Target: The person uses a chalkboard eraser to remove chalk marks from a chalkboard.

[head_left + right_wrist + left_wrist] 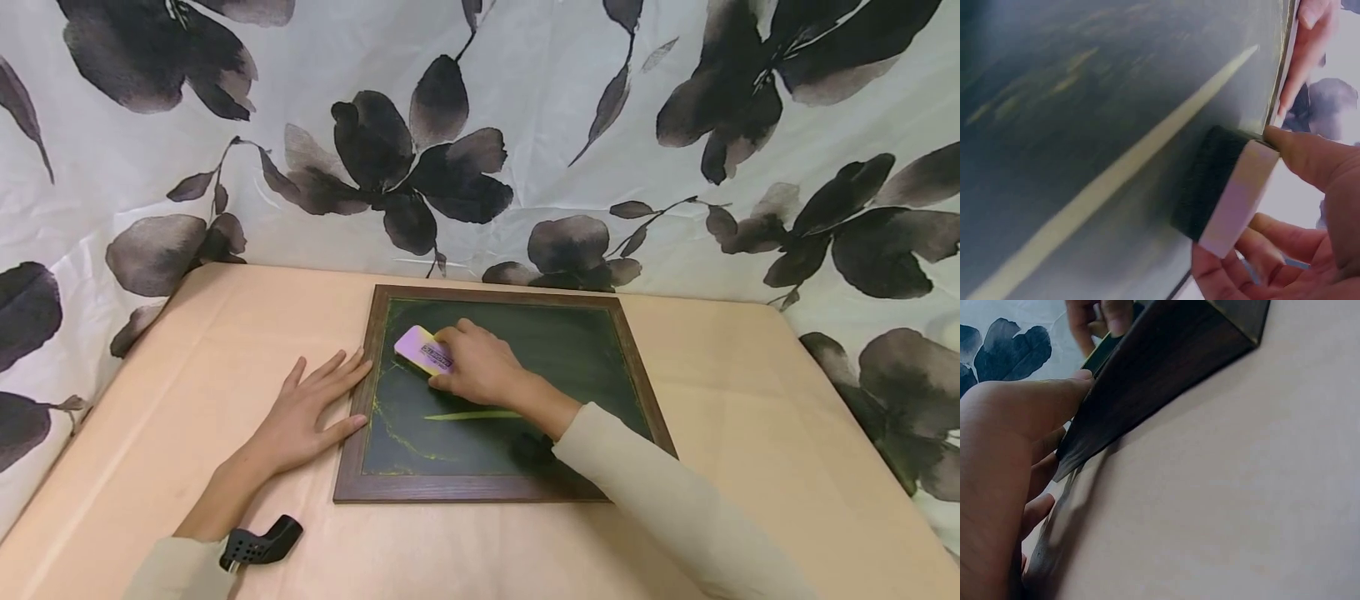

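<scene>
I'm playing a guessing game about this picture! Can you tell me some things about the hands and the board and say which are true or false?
1. The right hand grips a pink eraser. True.
2. The eraser is lying on the table. False: it presses on the chalkboard.
3. The left hand rests flat beside the board's frame. True.
4. The board is wiped clean. False: a yellow chalk line remains.
</scene>
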Available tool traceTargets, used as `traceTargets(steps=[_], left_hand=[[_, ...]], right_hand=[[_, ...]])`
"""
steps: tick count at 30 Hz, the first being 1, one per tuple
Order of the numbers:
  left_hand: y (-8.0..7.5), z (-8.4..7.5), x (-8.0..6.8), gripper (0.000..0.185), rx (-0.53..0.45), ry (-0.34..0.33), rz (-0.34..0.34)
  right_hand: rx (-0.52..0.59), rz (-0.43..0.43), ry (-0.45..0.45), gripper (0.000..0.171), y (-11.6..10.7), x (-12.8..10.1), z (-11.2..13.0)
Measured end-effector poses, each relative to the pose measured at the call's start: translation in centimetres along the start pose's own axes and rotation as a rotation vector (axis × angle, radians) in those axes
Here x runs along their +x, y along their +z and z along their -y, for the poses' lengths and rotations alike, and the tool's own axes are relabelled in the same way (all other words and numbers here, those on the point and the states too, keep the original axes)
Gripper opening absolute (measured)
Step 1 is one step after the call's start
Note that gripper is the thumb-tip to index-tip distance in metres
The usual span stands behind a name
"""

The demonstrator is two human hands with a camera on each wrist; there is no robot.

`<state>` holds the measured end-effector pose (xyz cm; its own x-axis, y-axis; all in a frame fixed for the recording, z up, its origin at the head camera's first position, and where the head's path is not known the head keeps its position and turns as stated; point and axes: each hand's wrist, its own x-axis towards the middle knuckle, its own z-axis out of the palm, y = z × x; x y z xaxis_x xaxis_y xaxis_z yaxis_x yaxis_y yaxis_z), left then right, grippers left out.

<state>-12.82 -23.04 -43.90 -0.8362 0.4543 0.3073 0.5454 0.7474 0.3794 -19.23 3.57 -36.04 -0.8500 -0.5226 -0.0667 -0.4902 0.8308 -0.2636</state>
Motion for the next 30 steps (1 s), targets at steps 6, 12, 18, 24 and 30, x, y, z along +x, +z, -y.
traceTargets(steps=[6, 12, 18, 24, 30], left_hand=[[0.1, -0.1, 0.2, 0.067, 0.005, -0.001, 0.0], [-0.1, -0.3, 0.3, 0.068, 0.005, -0.014, 0.006], [-0.3, -0.3, 0.2, 0.067, -0.009, -0.014, -0.002], [-0.3, -0.2, 0.1, 0.067, -0.015, -0.018, -0.004], [-0.3, -0.4, 0.3, 0.067, -0.027, -0.007, -0.01]], right_hand=[[0.005, -0.037, 0.029, 0.057, -1.6, -2.6, -4.1], [-0.009, -0.1, 0.065, 0.057, -3.1, -6.8, -8.7], [0.017, -0.111, 0.137, 0.058, -3.7, -10.8, -12.0], [0.098, -0.124, 0.149, 0.056, -3.5, -13.9, -13.2], [0.051, -0.138, 0.172, 0.058, -3.2, -15.6, -13.4]])
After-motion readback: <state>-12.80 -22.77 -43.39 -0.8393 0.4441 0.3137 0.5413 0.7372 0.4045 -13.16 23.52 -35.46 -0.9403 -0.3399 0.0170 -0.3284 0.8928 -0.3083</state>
